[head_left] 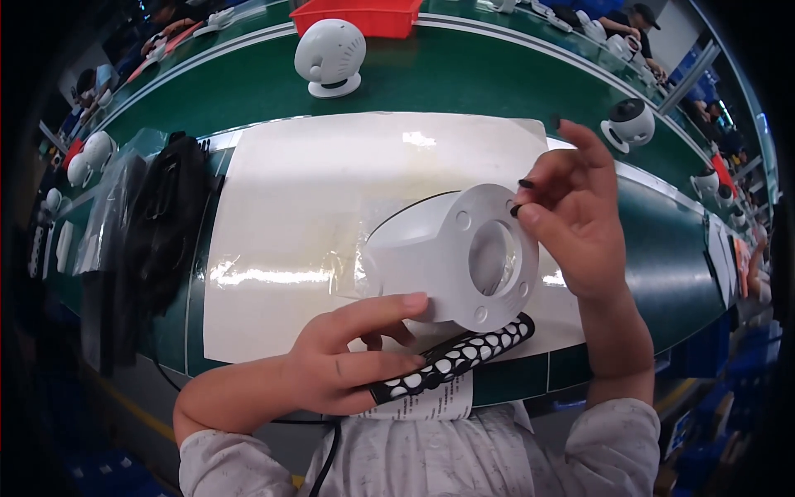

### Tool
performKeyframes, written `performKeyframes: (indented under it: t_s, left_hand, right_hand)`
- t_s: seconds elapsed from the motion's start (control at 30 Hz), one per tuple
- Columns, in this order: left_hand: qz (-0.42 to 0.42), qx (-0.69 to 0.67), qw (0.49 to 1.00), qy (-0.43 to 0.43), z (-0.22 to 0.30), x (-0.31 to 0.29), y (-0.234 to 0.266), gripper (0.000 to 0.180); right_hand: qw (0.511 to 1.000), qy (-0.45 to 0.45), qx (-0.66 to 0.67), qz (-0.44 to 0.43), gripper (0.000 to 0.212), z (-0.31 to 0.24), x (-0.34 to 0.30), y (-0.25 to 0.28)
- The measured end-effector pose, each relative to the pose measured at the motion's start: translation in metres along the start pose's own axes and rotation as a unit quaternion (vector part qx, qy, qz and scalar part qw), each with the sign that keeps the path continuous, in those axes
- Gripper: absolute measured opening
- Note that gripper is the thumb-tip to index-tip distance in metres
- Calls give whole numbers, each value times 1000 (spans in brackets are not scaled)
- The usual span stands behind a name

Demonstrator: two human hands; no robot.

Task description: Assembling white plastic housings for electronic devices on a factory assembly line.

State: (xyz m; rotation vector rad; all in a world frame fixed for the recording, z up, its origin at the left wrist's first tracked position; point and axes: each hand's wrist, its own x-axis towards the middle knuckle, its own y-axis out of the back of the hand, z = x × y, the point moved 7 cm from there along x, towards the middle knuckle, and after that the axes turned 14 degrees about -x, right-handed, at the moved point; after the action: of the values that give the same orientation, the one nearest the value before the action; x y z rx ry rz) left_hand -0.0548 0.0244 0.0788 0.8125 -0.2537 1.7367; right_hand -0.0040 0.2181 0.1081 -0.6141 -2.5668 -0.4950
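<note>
A white plastic appliance housing (414,244) lies tilted on its side, its round ring-shaped base (464,273) facing right and toward me. The base has a large centre opening and several small round recesses near its rim. My left hand (344,352) rests its index finger against the housing's lower side. Its other fingers grip a curled black strip with white round spots (464,354). By the base's upper right rim, my right hand (580,211) curls thumb and index together. Small black pieces (516,210) show at its fingertips; what they are is too small to tell.
A pale board (281,199) lies under the housing on the green table. Black bags and clear plastic (170,215) lie at left. Beyond stand a white round appliance (331,58), a red bin (364,16) and another appliance (629,124). Other people work at the far lines.
</note>
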Motion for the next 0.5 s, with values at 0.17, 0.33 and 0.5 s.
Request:
performKeyframes:
  t_s: [0.17, 0.33, 0.5]
  left_hand:
    - [-3, 20, 1000, -10, -8, -1, 3, 10]
    - [3, 28, 999, -15, -12, 0, 4, 11]
    - [20, 49, 998, -35, -14, 1, 5, 13]
  right_hand:
    - [999, -6, -26, -21, 59, 7, 1, -7]
    - [951, 148, -267, -52, 59, -20, -6, -9]
    - [845, 268, -447, -119, 69, -36, -18, -31]
